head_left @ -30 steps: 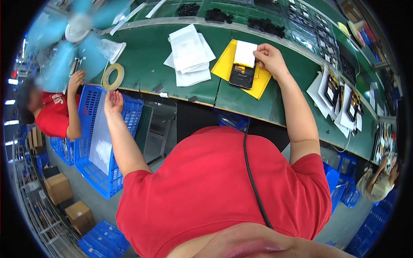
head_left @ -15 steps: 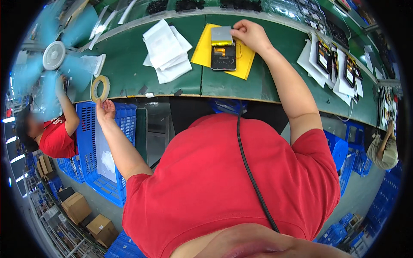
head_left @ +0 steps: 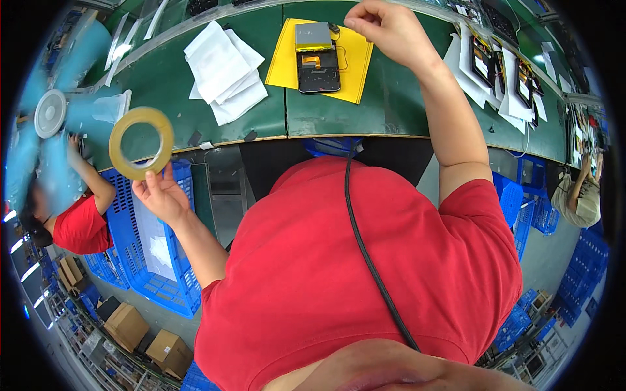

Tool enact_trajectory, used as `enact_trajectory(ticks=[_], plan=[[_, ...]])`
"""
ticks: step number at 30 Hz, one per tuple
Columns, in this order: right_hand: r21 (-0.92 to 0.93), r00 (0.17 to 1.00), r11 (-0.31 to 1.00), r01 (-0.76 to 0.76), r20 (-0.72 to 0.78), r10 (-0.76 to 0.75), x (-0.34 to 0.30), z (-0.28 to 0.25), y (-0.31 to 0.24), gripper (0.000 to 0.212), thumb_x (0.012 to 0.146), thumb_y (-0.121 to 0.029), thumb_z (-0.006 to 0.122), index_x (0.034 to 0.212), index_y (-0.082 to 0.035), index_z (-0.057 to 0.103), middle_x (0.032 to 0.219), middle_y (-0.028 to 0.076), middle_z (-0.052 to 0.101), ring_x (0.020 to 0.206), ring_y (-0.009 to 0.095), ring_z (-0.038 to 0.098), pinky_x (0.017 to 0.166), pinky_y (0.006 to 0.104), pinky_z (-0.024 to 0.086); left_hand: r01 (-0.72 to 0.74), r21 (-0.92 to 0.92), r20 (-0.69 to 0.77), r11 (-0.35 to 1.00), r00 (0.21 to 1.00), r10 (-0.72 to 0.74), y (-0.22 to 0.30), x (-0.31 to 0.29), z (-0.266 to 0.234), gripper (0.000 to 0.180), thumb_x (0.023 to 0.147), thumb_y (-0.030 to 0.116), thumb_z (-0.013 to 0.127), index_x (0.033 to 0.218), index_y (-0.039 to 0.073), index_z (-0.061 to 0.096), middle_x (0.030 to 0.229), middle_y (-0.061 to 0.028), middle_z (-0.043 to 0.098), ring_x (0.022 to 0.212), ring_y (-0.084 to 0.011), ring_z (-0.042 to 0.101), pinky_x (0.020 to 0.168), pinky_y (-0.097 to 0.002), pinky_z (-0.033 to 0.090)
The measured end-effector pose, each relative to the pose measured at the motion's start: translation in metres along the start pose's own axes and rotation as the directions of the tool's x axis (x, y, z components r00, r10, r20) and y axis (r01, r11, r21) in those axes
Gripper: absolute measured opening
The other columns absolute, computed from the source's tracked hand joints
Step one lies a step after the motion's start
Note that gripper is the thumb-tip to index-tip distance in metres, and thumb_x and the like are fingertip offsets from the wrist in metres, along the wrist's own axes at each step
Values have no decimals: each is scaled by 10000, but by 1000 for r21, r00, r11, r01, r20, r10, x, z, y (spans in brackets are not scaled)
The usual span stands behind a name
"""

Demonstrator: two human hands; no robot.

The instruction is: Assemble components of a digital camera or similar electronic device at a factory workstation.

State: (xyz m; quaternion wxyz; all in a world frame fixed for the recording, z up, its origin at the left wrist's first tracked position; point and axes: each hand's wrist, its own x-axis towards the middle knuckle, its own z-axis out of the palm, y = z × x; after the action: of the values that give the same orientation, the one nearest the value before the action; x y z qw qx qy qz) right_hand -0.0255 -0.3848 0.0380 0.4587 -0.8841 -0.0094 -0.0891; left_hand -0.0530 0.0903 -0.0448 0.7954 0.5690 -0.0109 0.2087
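My left hand (head_left: 162, 197) pinches the lower rim of a yellowish roll of tape (head_left: 117, 144), raised upright beside the bench's front edge. Over the right side of a yellow sheet (head_left: 357, 65), my right hand (head_left: 388, 31) is closed with thumb and fingertips together; whether anything is between them is too small to tell. It is apart from the black handheld device (head_left: 319, 81) lying on the sheet. A flat grey battery pack (head_left: 313, 34) with a yellow edge rests at the device's far end. A thin wire loops out to its right.
White paper sheets (head_left: 218, 65) lie left of the yellow sheet on the green bench (head_left: 398, 107). More papers with black-framed parts (head_left: 481, 62) are at the right. A blue fan (head_left: 50, 112) turns at the left, near a co-worker (head_left: 81, 221). Blue crates (head_left: 140, 241) stand below.
My left hand has lifted the roll of tape nearer to me. My right hand has left the battery pack and moved to the right. The view has shifted slightly.
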Motion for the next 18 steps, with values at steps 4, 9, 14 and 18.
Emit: enact_trajectory(ticks=[4,9,14,18], plan=[[96,980,993,67,182,-84,-31,15,9,144,904,-128,692,983,-8,703,815,17,670,763,69,594,710,241,508,-21,143,258,989,966,-16,-10,-28,50,342,859,-124,610,1160,21,537,1161,-194,645,1074,-270,643,916,-438,562],[344,946,935,87,265,-186,-70,43,0,499,817,-117,777,1285,-77,609,1108,30,635,768,37,568,637,188,432,20,167,584,986,804,-115,-26,-53,120,305,837,-117,671,1111,-17,580,1170,-119,615,1028,-167,618,898,-280,505],[403,963,905,140,157,-219,-80,47,7,451,820,-92,764,1251,-56,633,1029,32,624,777,79,588,669,217,442,44,61,604,997,793,-73,-38,-50,135,328,850,-106,675,1144,-16,562,1160,-123,612,1030,-173,622,888,-285,514],[81,987,985,151,43,-155,-79,44,19,392,774,-140,802,1139,-58,688,902,43,642,841,148,616,735,262,479,-40,104,539,994,842,-23,-38,-34,124,305,874,-47,682,1156,-11,571,1106,-89,639,1000,-145,616,886,-269,489]])
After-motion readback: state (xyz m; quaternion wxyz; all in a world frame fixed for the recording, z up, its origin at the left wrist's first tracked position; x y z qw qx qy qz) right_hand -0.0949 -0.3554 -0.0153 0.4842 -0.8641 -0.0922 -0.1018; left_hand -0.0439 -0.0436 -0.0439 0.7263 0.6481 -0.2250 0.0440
